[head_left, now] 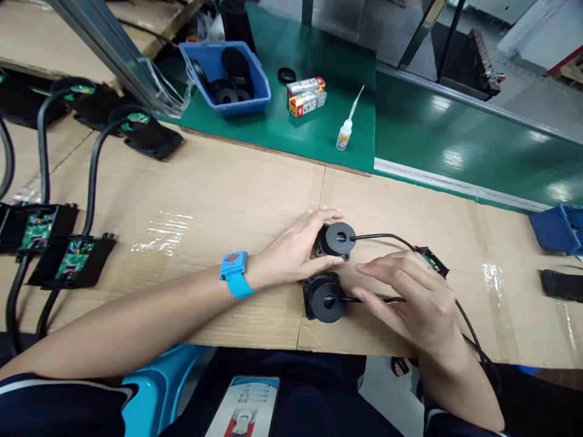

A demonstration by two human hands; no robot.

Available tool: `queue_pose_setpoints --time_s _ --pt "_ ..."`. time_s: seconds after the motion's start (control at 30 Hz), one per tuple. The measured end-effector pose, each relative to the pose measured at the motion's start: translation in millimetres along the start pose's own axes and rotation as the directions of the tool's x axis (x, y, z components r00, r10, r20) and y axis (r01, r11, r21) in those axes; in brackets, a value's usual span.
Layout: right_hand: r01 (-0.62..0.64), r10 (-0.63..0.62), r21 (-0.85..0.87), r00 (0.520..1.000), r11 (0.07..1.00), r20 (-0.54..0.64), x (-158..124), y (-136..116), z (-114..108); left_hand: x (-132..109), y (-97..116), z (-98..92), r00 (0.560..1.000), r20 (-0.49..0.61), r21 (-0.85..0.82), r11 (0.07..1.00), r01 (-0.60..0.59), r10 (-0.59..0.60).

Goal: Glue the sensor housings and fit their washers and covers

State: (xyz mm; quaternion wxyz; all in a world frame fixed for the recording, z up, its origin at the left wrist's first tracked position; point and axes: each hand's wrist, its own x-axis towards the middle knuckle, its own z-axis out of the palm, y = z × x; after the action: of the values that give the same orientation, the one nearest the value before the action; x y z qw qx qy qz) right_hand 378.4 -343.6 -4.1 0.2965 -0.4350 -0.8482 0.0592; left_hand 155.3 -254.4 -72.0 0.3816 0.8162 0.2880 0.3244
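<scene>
Two black round parts with cables lie on the cardboard-covered bench. My left hand (298, 249), with a blue wristband on the wrist, grips the farther black round part (337, 239) between thumb and fingers. The nearer black round part (325, 297) sits just below it. My right hand (410, 297) lies over the black cable (387, 238) and a small black housing (432, 260) with a green board, fingers stretched toward both parts; what it touches underneath is hidden.
A blue bin (228, 76) of black discs, small red-and-white boxes (307, 95) and a glue bottle (345, 132) stand on the green mat behind. Several cabled black housings (68, 258) lie at left. Another blue bin (558, 227) sits at right, beside the green conveyor (478, 145).
</scene>
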Motion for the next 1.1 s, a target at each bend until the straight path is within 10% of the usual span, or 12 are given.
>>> queue_pose_setpoints --time_s 0.13,0.47,0.73,0.9,1.1 --pt "-0.074 0.071 0.049 0.996 0.996 0.058 -0.3 -1.0 -8.6 -23.7 16.3 -10.3 0.994 -0.112 -0.040 0.999 -0.002 -0.002" --pt "-0.116 0.113 -0.021 0.878 0.993 0.466 -0.9 -0.9 -17.3 -51.8 33.8 -3.4 0.970 0.235 -0.093 0.992 0.090 -0.066" --pt "-0.063 0.072 -0.035 0.866 0.997 0.495 -4.1 2.4 -12.6 -58.8 15.4 11.0 0.972 0.108 0.014 0.977 -0.212 0.210" --pt "-0.172 0.140 0.040 0.898 0.984 0.418 -6.6 2.9 -12.3 -52.6 23.8 2.4 0.980 0.196 -0.242 0.970 0.005 0.044" --pt "-0.162 0.063 0.225 0.917 0.961 0.393 -6.4 0.3 -18.8 -50.9 29.0 -9.0 0.890 0.456 -0.520 0.812 0.265 0.002"
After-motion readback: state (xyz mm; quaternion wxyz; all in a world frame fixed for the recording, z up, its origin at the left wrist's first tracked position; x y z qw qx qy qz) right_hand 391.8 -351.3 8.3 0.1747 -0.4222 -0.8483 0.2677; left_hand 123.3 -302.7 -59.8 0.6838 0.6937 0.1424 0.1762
